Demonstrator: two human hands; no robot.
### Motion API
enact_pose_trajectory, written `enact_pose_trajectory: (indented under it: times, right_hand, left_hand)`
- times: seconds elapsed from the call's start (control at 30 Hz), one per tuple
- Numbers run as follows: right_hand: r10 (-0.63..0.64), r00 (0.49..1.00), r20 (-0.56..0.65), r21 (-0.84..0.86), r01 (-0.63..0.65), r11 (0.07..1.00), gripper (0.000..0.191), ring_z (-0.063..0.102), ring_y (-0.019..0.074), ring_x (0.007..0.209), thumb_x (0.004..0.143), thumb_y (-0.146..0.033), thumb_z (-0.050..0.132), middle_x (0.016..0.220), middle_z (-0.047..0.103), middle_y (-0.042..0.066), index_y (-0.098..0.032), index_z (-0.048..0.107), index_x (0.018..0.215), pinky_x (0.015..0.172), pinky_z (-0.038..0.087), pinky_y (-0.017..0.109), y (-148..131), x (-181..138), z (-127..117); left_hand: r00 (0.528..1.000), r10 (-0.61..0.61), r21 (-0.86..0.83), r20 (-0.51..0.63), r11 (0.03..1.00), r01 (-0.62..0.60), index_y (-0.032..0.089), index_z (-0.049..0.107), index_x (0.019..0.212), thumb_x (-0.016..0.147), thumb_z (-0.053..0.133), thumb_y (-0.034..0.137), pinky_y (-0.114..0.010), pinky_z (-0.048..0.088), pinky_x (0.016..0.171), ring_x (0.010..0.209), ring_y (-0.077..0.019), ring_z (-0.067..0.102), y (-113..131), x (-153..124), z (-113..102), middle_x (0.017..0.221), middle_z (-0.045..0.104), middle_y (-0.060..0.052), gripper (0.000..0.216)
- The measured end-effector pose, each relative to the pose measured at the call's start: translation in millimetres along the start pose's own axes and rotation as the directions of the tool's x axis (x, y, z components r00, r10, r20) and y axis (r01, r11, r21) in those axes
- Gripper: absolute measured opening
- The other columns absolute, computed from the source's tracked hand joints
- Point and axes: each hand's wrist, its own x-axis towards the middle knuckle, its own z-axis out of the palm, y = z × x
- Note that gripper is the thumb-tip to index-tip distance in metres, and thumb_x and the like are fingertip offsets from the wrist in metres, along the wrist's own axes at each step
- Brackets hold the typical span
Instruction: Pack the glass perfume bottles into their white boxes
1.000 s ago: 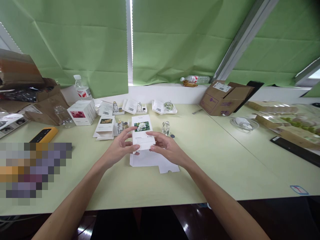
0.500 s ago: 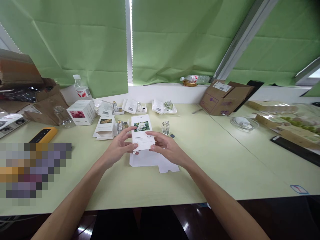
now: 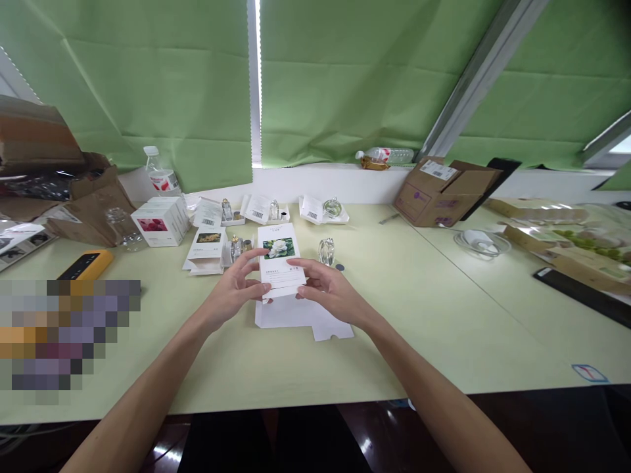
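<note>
A white carton with a white flower picture (image 3: 279, 258) is held upright above the pale green table (image 3: 424, 315). My left hand (image 3: 231, 292) grips its left edge with curled fingers. My right hand (image 3: 328, 290) pinches its lower right edge. Under the carton a flat white cardboard insert (image 3: 305, 318) lies on the table. A small clear glass bottle (image 3: 326, 251) stands just right of the carton, with a small dark cap (image 3: 340, 268) beside it.
More white cartons and small bottles (image 3: 231, 226) lie behind my hands. A white box with a red picture (image 3: 160, 222) and a water bottle (image 3: 160, 176) stand at the left. An open cardboard box (image 3: 441, 192), a white charger (image 3: 480, 242) and a yellow device (image 3: 86, 264) also rest here.
The carton has risen very slightly between my hands; both hands keep their hold in nearly the same place.
</note>
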Motion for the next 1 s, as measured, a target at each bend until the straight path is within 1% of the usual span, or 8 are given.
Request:
enact_pose_trajectory:
  times: [0.27, 0.4, 0.5, 0.73, 1.0]
  right_hand:
    - [0.016, 1.0, -0.005, 0.015, -0.016, 1.0, 0.05, 0.061, 0.0185, 0.092, 0.086, -0.022, 0.057, 0.113, 0.063, 0.005, -0.03, 0.051, 0.135, 0.084, 0.054, 0.041, -1.5, -0.2, -0.3]
    - [0.034, 0.999, 0.001, 0.035, -0.034, 0.999, 0.051, 0.061, 0.0172, 0.089, 0.085, -0.02, 0.056, 0.111, 0.063, 0.005, -0.028, 0.051, 0.135, 0.084, 0.054, 0.039, -4.0, -0.3, -0.7]
    - [0.048, 0.999, 0.002, 0.051, -0.048, 0.998, 0.052, 0.061, 0.0167, 0.088, 0.085, -0.019, 0.056, 0.114, 0.062, 0.005, -0.027, 0.051, 0.136, 0.083, 0.054, 0.039, -5.6, -0.5, -0.5]
    - [0.059, 0.998, -0.001, 0.08, -0.059, 0.995, 0.053, 0.061, 0.0163, 0.085, 0.084, -0.018, 0.056, 0.108, 0.063, 0.005, -0.027, 0.051, 0.136, 0.082, 0.055, 0.038, -5.3, -1.0, -0.5]
    - [0.06, 0.998, -0.003, 0.094, -0.06, 0.994, 0.054, 0.061, 0.017, 0.087, 0.083, -0.017, 0.056, 0.109, 0.063, 0.005, -0.027, 0.051, 0.136, 0.083, 0.055, 0.039, -2.9, 0.0, -0.5]
  left_hand:
    - [1.0, 0.003, -0.006, 0.012, 1.0, -0.003, 0.034, 0.039, 0.136, 0.082, 0.067, 0.028, -0.037, 0.056, 0.078, 0.089, -0.0179, 0.064, -1.1, 0.2, -0.2, 0.129, 0.05, -0.008, 0.061]
    - [1.0, 0.003, 0.003, 0.017, 1.0, -0.003, 0.034, 0.038, 0.135, 0.083, 0.068, 0.028, -0.036, 0.055, 0.078, 0.089, -0.0178, 0.064, -1.2, 0.2, -0.5, 0.129, 0.05, -0.008, 0.061]
    - [1.0, 0.001, 0.005, 0.016, 1.0, -0.001, 0.035, 0.038, 0.136, 0.083, 0.067, 0.028, -0.036, 0.055, 0.078, 0.088, -0.0177, 0.064, -0.6, -0.3, -0.4, 0.128, 0.05, -0.008, 0.061]
    - [0.998, 0.007, -0.028, 0.06, 1.0, -0.005, 0.036, 0.037, 0.136, 0.081, 0.07, 0.027, -0.043, 0.057, 0.082, 0.093, -0.0198, 0.063, -0.5, -0.9, 0.3, 0.131, 0.047, -0.008, 0.065]
    - [0.998, 0.013, -0.022, 0.062, 1.0, -0.012, 0.036, 0.036, 0.139, 0.08, 0.071, 0.027, -0.047, 0.056, 0.085, 0.095, -0.0202, 0.063, -2.3, 0.1, 0.2, 0.133, 0.045, -0.01, 0.069]
